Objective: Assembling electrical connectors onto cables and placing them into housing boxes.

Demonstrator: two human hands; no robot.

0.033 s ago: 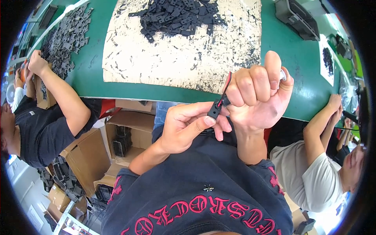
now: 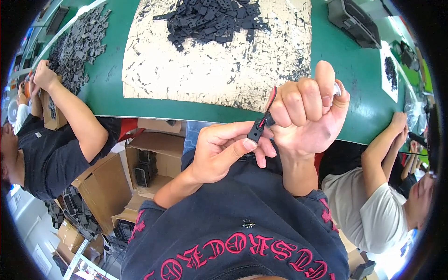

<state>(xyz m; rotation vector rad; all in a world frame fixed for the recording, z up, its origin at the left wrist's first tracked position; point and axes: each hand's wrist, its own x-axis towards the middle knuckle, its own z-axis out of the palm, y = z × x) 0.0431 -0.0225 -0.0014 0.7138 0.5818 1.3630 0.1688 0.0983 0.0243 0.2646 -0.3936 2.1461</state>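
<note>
My left hand point(image 2: 217, 151) pinches a small black plastic part point(image 2: 255, 133) with a round hole, between thumb and fingers, just past the table's near edge. My right hand point(image 2: 308, 105) is closed in a fist around a slim tool. The tool's white end point(image 2: 336, 89) shows by the thumb. At the fist's other side a thin dark strip with a red edge point(image 2: 269, 106), blade-like, meets the black part; whether it belongs to the tool is hard to see. The fingers hide most of the tool.
A pile of black plastic parts point(image 2: 214, 21) lies on a scuffed cardboard sheet point(image 2: 186, 77) on the green table point(image 2: 109, 100). More parts point(image 2: 84, 44) are heaped at left. A dark bin point(image 2: 354, 23) stands far right. Co-workers sit both sides; open cardboard boxes point(image 2: 105, 182) are at lower left.
</note>
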